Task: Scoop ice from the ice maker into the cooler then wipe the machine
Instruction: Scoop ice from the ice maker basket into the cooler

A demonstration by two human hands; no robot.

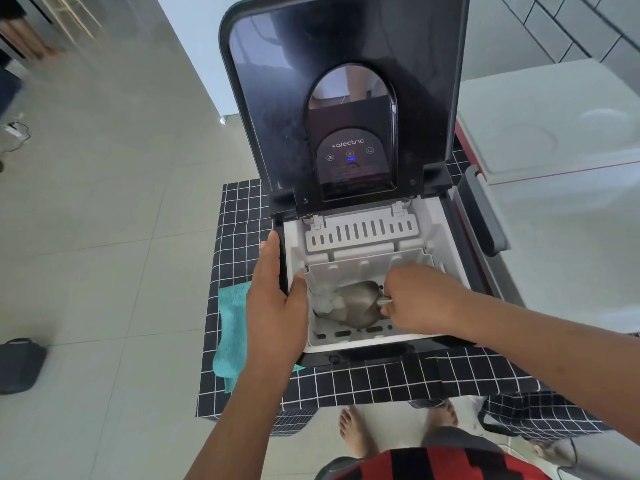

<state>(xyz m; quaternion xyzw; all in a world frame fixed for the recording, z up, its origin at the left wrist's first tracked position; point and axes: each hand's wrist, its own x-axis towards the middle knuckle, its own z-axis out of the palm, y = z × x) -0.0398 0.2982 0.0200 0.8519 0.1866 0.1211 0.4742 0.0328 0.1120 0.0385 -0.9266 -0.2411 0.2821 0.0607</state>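
The black ice maker (346, 98) stands on a checked cloth with its lid raised upright. Inside is a white ice basket (363, 265). My right hand (419, 299) reaches into the basket and grips the handle of a metal scoop (356, 306), whose bowl points left at a small clump of ice (325, 303). My left hand (273, 292) holds the machine's left wall, thumb hooked over the inner rim. A teal cloth (232, 327) lies left of the machine, partly under my left forearm. The cooler (554, 133), white with a grey handle and its lid down, sits to the right.
The black-and-white checked tablecloth (381, 379) hangs over the table's front edge. Pale floor tiles spread out to the left, with a dark object (20, 365) on them. My bare feet (356, 434) stand just in front of the table.
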